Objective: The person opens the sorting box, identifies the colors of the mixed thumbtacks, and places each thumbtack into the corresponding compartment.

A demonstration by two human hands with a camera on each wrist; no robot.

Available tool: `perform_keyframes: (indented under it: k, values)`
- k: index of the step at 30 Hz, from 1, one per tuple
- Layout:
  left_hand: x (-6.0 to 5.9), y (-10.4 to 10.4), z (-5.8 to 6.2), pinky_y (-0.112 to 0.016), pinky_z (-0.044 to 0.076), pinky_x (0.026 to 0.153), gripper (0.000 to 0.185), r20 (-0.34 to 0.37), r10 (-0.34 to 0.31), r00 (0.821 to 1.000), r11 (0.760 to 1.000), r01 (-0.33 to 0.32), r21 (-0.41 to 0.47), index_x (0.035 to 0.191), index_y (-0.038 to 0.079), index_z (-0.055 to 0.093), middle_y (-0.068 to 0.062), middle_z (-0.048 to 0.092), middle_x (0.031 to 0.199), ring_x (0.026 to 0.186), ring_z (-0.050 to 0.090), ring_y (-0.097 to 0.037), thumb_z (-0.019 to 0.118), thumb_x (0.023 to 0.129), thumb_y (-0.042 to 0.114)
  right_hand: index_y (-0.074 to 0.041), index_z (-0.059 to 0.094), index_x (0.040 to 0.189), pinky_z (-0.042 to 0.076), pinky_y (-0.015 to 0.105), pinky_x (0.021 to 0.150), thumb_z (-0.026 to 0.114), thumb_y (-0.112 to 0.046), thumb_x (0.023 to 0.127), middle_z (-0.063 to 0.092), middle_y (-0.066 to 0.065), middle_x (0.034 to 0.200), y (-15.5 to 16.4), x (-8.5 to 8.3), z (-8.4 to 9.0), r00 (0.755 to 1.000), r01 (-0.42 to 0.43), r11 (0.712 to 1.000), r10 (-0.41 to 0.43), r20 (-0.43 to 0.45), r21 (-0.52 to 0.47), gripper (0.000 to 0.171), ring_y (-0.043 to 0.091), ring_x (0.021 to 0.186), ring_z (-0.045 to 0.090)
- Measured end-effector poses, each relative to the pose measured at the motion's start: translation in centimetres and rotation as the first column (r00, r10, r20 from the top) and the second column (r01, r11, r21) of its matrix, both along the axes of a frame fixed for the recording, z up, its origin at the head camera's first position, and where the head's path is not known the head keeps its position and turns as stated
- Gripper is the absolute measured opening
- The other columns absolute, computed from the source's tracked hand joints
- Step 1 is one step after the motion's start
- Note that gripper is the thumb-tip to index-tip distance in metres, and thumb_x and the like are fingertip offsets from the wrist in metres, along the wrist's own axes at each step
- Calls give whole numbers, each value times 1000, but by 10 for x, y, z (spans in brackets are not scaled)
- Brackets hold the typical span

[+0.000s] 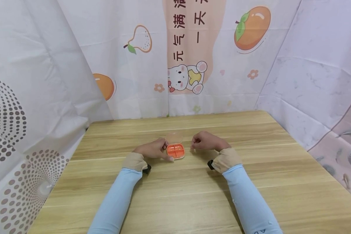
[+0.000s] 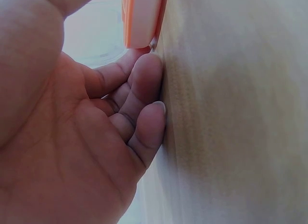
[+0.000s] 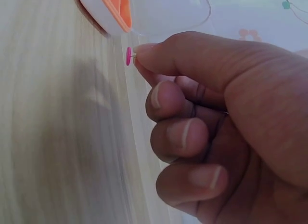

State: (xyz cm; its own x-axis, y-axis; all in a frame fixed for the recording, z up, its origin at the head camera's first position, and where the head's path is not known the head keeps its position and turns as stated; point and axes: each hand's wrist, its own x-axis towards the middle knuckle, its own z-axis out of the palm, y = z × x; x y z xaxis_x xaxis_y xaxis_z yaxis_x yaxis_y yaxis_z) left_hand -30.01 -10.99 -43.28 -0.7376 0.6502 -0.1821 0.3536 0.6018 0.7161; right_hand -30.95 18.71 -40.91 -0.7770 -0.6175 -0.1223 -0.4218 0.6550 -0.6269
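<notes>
A small orange compartment box (image 1: 175,150) with a white outer shell lies on the table, its clear lid (image 1: 174,137) swung back on the far side. Tiny items show in its compartments, too small to make out. My left hand (image 1: 154,150) holds the box from the left, thumb along the near edge and fingers at the far left corner. To the right of the box, my right hand (image 1: 209,141) is low over the table. Its thumb and index finger pinch a thumbtack (image 3: 128,56) by the pin, the flat pink head pointing outward. The other fingers of this hand curl inward.
The wooden table (image 1: 175,201) reaches back to a printed curtain (image 1: 146,65) with fruit and a cartoon figure. White cloth (image 1: 46,58) hangs at the left, and more cloth (image 1: 316,65) closes off the right side.
</notes>
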Motion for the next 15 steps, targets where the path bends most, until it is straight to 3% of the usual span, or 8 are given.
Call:
perform_keyframes:
  k: [15]
  values:
    - [-2,0,-2,-31,41,77,57,-6,6,1000,1000,-6,-10,113,6,50,-9,51,103,88,45,-18,88,84,37,-7,73,92,42,27,62,62,-11,102,72,2,89,-11,2,1,1000,-6,1000,6,-4,20,15,10,66,49]
